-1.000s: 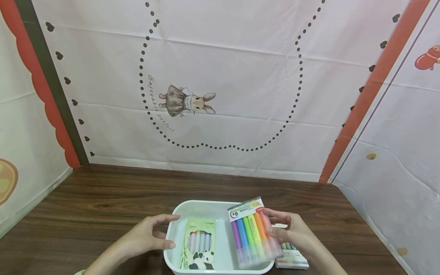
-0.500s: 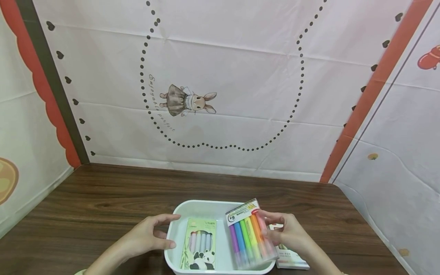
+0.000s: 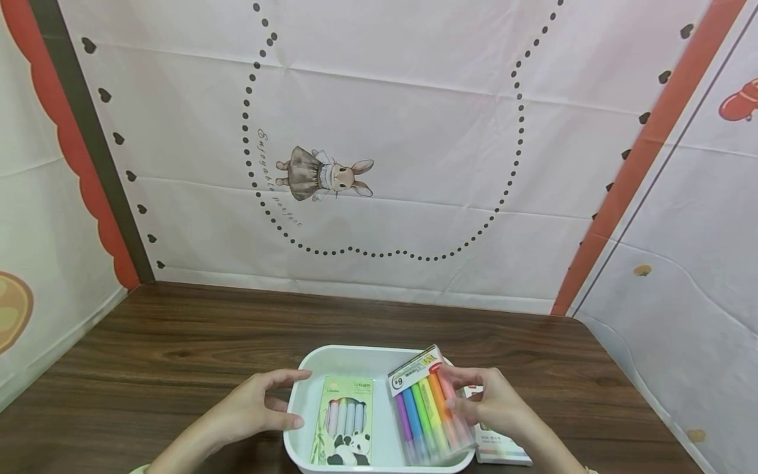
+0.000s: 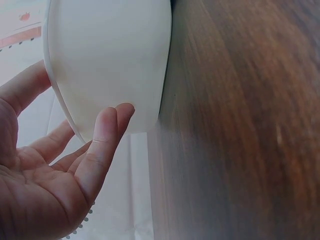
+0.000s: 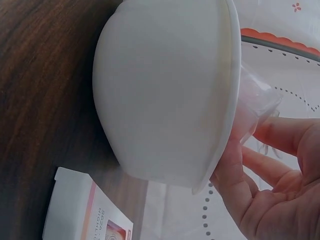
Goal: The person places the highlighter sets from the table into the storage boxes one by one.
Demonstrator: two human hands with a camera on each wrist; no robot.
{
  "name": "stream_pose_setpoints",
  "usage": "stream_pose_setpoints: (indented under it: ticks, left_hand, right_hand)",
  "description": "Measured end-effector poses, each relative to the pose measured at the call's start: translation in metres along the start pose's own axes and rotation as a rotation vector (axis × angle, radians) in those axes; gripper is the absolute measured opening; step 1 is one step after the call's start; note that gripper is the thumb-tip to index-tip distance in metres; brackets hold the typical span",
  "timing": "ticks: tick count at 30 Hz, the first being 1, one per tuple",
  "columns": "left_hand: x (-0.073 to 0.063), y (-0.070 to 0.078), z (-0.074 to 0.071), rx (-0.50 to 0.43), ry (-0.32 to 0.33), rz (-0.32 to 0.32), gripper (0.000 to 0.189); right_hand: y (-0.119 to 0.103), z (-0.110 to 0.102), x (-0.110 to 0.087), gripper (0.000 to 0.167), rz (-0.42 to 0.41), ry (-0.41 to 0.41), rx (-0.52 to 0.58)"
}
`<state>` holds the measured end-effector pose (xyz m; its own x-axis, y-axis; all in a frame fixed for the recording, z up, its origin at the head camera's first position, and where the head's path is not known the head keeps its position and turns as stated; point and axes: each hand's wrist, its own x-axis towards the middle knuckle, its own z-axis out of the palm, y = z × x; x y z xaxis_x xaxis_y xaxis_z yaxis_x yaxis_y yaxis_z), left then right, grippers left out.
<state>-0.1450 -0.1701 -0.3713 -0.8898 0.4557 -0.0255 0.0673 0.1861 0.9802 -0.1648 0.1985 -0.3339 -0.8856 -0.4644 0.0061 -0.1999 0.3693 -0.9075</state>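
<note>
My left hand (image 3: 254,408) holds the left rim of a white plastic bin (image 3: 383,395); thumb and index finger overlap the rim in the head view, and other fingertips meet the outer wall (image 4: 110,65) in the left wrist view. Inside, at the bin's left, lies a green panda-printed box of pens (image 3: 343,421). My right hand (image 3: 497,403) pinches the right edge of a clear pack of highlighters (image 3: 425,411) in several bright colours. This pack sits tilted over the bin's right half, its lower end inside. The right wrist view shows only its clear edge above the rim.
Just right of the bin, a white box (image 3: 500,446) printed with highlighter lettering lies on the dark wood table (image 3: 207,342), partly hidden by my right hand. A printed fabric sheet (image 3: 414,131) with a rabbit figure hangs behind the table.
My right hand has shifted slightly left and down with the highlighter pack, which now sits a little lower and more turned in the bin. The left hand stays at the rim.
</note>
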Motion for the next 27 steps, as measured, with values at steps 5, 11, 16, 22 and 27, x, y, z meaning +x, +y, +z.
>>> stream_pose_setpoints:
  ticks: [5,11,16,22,27]
  left_hand:
    - [0.000,0.000,0.000,0.001,0.000,-0.002,0.072]
    - [0.000,-0.001,0.000,0.004,0.000,-0.004,0.073]
    - [0.000,-0.001,0.000,0.009,0.001,-0.005,0.072]
    - [0.001,0.000,0.000,0.022,0.004,0.000,0.073]
    - [0.001,-0.001,0.000,0.019,0.005,0.001,0.073]
  right_hand:
    - [-0.001,0.002,0.001,0.053,-0.021,-0.001,-0.029]
    - [-0.003,0.004,0.003,0.053,-0.026,-0.014,-0.038]
    - [-0.002,0.007,0.003,0.053,-0.007,-0.028,-0.014]
    - [-0.002,0.009,0.003,0.052,-0.001,-0.023,-0.028]
    - [-0.001,0.011,0.004,0.054,-0.022,-0.033,-0.009]
